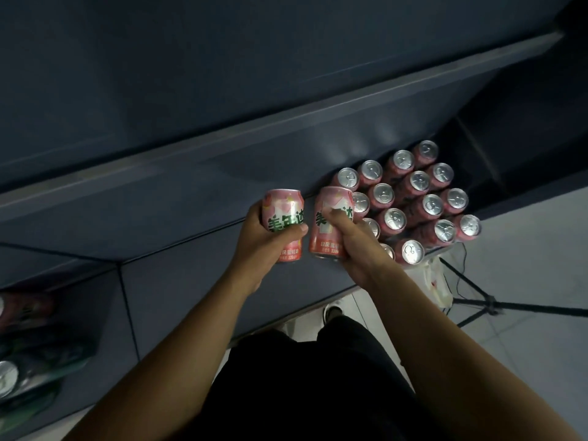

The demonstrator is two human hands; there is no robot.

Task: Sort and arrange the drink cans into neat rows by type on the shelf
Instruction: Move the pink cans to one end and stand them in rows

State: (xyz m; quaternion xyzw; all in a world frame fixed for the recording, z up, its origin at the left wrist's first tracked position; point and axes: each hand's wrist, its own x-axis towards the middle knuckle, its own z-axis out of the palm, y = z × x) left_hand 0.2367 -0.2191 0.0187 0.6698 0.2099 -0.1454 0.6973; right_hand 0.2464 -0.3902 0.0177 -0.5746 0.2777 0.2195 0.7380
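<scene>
Dark shelf [191, 202] mid-frame: left hand [257, 240] grips pink can [283, 208], right hand [359, 249] grips second can [324, 240], hiding part of rows [413, 198] behind; lower-left cans [6, 377] blurred, cut off

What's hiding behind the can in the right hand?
Rows of pink cans on the shelf. The right hand and its can cover the nearest ones; only bits of silver tops show.

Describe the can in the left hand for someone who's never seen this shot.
A block of upright pink cans stands at the right end of the dark blue shelf. Left of it, two hands each hold a pink can with green lettering. Pick the leftmost can, in the left hand, bare shelf behind; the other can, in the right hand, overlaps the block.
</scene>
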